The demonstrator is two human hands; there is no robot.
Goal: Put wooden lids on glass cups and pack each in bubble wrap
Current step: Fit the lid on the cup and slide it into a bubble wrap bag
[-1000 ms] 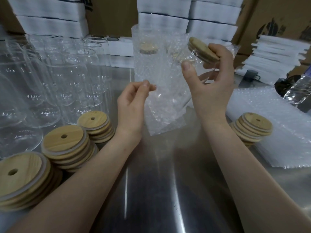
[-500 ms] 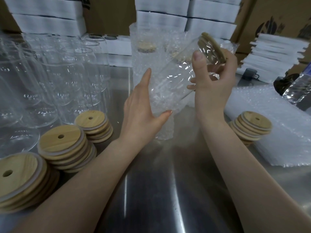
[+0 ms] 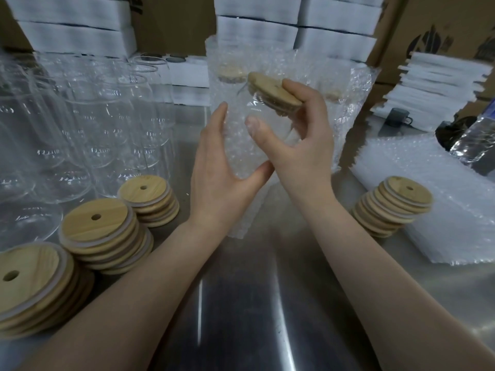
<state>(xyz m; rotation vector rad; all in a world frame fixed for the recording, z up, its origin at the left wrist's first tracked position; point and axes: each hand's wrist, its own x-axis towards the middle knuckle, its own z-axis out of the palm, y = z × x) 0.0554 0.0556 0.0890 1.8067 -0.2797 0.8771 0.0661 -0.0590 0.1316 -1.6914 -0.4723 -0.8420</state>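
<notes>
**A:** Which step is this?

**B:** Bagging, by my reading. The wooden lid [image 3: 273, 89] is already seated on the glass cup [image 3: 255, 108]. The cup is tilted, lid end up and to the right, and its base sits inside the bubble wrap bag [image 3: 239, 220].

**A:** Hands?

**B:** They are close together, one on each side of the cup. The right hand [image 3: 302, 145] grips the top: fingers curled over the lid's rim, thumb on the cup's wall. The thumb looks clouded, perhaps under the film, though I can't say for sure. The left hand [image 3: 217, 178] lies flat along the bag's left side, fingers straight, thumb crossing beneath (more a cradle than a grip).

**A:** Where is all this?

**B:** Held above the steel table [image 3: 241, 303], between the lid stacks [image 3: 99, 226] on the left and the flat pile of bags [image 3: 442, 236] on the right. Bare cups [image 3: 107, 116] stand at the far left.

**A:** What does the next move call for?

**B:** Probably pushing the cup fully down while the left hand holds the bag steady. Then the loose mouth needs closing over the lid without knocking it askew.
</notes>
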